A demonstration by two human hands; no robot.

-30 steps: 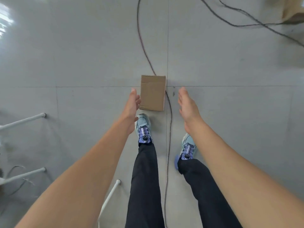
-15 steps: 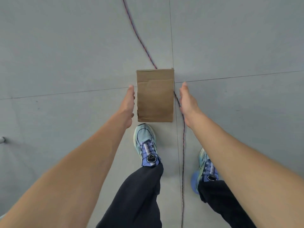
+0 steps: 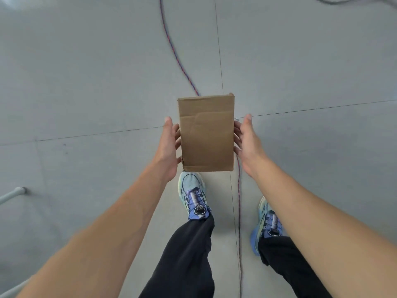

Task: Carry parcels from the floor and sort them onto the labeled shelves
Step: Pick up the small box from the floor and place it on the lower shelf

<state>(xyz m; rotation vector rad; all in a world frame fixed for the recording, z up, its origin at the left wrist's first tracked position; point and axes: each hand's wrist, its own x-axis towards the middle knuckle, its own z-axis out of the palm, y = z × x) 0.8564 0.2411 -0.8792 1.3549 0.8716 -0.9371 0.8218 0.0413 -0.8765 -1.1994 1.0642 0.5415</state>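
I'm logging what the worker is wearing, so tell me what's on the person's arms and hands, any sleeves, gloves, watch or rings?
Both forearms are bare as far as the view shows: no sleeves in view. The left hand and right hand carry no gloves, and no watch, wristband or rings show on the sides visible here.

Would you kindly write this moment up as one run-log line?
phase: pickup | parcel: cardboard, over floor | left hand: at left edge | right hand: at right edge | cable: passes behind parcel
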